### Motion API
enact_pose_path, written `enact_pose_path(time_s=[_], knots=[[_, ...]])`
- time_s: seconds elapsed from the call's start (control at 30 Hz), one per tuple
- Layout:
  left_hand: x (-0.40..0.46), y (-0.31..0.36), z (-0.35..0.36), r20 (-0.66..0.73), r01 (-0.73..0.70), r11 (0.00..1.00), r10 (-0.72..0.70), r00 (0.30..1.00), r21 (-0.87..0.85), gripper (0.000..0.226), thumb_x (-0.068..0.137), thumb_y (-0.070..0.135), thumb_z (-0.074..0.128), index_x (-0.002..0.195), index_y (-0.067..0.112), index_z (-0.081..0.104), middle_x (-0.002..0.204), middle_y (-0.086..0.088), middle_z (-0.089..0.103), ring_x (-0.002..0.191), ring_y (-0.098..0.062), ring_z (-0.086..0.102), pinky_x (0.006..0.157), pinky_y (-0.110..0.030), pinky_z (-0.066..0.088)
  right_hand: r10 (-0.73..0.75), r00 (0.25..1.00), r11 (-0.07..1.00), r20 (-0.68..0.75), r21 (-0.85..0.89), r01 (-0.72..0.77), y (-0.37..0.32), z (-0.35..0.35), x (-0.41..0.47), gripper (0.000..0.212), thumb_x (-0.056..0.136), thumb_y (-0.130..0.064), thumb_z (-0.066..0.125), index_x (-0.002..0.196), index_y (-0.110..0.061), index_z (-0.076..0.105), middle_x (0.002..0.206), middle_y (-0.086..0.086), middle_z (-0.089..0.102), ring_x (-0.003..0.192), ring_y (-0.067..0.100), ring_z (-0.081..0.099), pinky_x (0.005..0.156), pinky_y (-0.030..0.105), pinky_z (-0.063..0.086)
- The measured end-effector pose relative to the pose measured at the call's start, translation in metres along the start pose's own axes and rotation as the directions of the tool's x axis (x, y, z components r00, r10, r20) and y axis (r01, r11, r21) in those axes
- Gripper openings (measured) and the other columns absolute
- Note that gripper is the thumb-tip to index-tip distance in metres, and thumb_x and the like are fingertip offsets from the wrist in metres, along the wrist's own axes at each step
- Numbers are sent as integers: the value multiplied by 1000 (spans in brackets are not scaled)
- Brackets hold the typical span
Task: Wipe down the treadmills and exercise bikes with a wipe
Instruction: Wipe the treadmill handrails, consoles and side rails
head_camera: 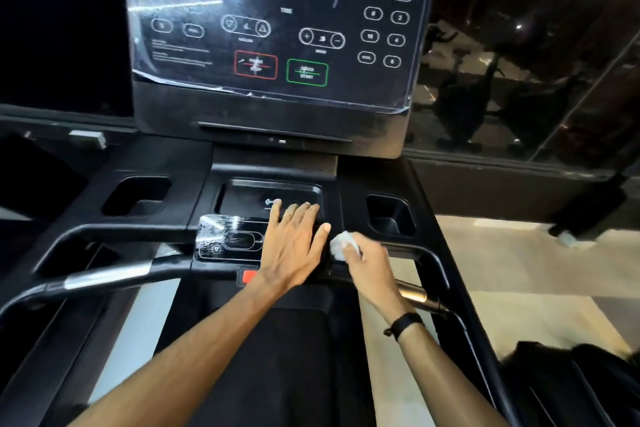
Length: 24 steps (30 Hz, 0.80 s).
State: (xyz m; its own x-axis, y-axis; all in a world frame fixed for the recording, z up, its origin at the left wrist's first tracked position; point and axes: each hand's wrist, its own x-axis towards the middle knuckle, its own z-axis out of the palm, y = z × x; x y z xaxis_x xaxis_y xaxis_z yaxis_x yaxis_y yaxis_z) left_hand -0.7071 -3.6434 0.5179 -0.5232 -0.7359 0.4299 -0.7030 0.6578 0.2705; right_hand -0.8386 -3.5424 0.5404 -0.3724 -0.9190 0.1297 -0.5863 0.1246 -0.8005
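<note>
Head view looks down on one black treadmill (349, 180), matte plastic over most of its body. One wipe (338, 245), white and crumpled into a small soft wad, sits against the treadmill's lower control area, just right of the centre, beside the left thumb. The right hand (367, 262) grips the wipe, its fingers (350, 247) curled round it, with a black band (403, 324) on that wrist. The left hand (294, 243) lies flat on the lower panel, palm down, fingers (297, 213) straight and relaxed, their tips reaching into the shallow centre tray (242, 198).

One upright display (277, 21) stands above, glossy and covered with a clear plastic film that is wrinkled and peeling at its bottom edge. It carries one red-outlined button (255, 65) and one green-outlined button (307, 72), plus rounded white outlines of further keys. A smaller panel (228, 241) left of the left hand also wears shiny, creased film. Below it shows one red tab (248, 277).

Two deep, rounded cup pockets (136, 196) flank the tray, one on each side. Two curved handlebars have metallic silver grip sections (107, 276). The dark belt (291, 357) runs beneath the forearms. Glass to the right reflects two exercise bikes (460, 104), dim and blurred.
</note>
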Motion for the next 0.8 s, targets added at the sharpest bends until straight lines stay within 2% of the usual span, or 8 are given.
enact_pose_path(time_s=[0.2, 0.33, 0.47, 0.57, 0.63, 0.7, 0.73, 0.8], knots=[[-22, -32, -28, -52, 129, 992, -128, 990, 13, 61, 102, 49, 24, 140, 10, 52, 144, -9, 55, 139, -26, 44, 124, -44, 4, -53, 984, 998, -169, 18, 57, -18, 26, 28, 19, 102, -21, 52, 92, -14, 66, 90, -1, 64, 89, 15, 57, 80, 28, 41], [-33, -60, -41, -127, 211, 977, -207, 970, 17, 57, 102, 45, 28, 137, 9, 55, 141, -9, 57, 136, -27, 48, 124, -45, 6, -104, 979, 988, -175, -127, 83, -23, 47, 39, 21, 102, -30, 50, 98, -21, 68, 93, -8, 54, 93, 16, 47, 84, 38, 39], [-36, -77, -47, -167, 246, 969, -246, 955, -19, 53, 101, 43, 31, 133, 8, 57, 138, -10, 59, 135, -27, 49, 124, -46, 7, -117, 978, 984, -174, -154, 91, -39, 54, 44, 33, 96, -41, 41, 98, -22, 68, 103, -7, 56, 99, 17, 45, 87, 38, 34], [-37, -95, -53, -187, 252, 967, -256, 949, -45, 51, 101, 41, 33, 130, 8, 58, 136, -10, 61, 133, -27, 51, 124, -47, 8, -130, 951, 987, -280, -123, 99, -52, 56, 46, 36, 94, -40, 37, 97, -23, 69, 108, -4, 59, 103, 20, 48, 88, 37, 34], [-34, -104, -55, -186, 257, 965, -263, 947, -57, 52, 101, 41, 31, 129, 8, 58, 134, -10, 62, 132, -27, 52, 124, -46, 7, -189, 876, 979, -444, -154, 133, -47, 49, 41, 39, 95, -38, 36, 108, -23, 70, 114, -1, 62, 105, 20, 50, 89, 32, 33], [-29, -112, -54, -177, 245, 966, -257, 950, -85, 51, 101, 41, 31, 128, 7, 59, 132, -10, 64, 131, -26, 53, 124, -45, 6, -267, 801, 943, -535, -316, 103, -30, 50, 31, 40, 99, -28, 40, 127, -14, 64, 131, 6, 59, 117, 24, 49, 97, 31, 31], [-25, -115, -53, -170, 226, 969, -240, 956, -100, 51, 102, 40, 30, 128, 8, 59, 131, -10, 64, 130, -26, 54, 124, -45, 6, -277, 818, 912, -503, -406, 59, -20, 59, 23, 43, 101, -24, 39, 138, -9, 56, 144, 12, 51, 128, 28, 46, 106, 36, 30], [-22, -117, -49, -158, 188, 974, -207, 966, -124, 50, 102, 40, 30, 128, 9, 58, 130, -10, 65, 130, -25, 54, 124, -46, 6, -225, 929, 850, -294, -526, 39, -7, 89, 0, 56, 106, -29, 26, 155, -2, 27, 164, 18, 18, 151, 31, 21, 119, 49, 19]])
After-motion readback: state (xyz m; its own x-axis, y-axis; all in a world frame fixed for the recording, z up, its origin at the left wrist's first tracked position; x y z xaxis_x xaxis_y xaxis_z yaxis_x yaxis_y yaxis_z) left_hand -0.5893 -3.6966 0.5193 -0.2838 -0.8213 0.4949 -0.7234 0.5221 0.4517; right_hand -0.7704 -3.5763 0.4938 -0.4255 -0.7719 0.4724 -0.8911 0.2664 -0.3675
